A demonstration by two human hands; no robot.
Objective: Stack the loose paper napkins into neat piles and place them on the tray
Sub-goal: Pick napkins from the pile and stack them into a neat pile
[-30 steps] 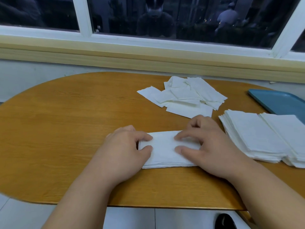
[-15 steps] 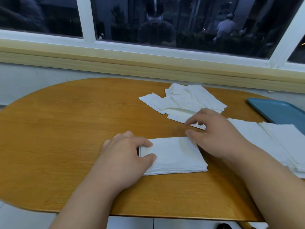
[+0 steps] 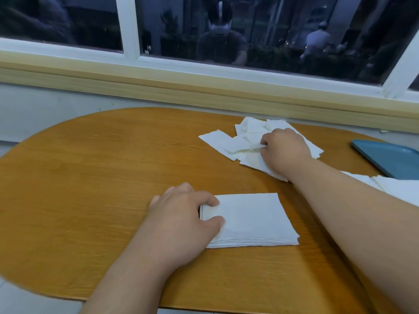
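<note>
Stacking was partly done: my left hand [image 3: 181, 219] pinned one neat pile [image 3: 249, 219], my right hand [image 3: 284, 150] pinched a loose napkin [image 3: 254, 148], tray [image 3: 394, 162] unloaded.

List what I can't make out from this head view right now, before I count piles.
- Tray: cut off by the right edge, so its contents are unknown.
- Finished piles: mostly hidden behind the right forearm and the edge.
- Loose napkins: partly covered by the right hand; count unclear.
- Near pile: left end under the left hand.
</note>
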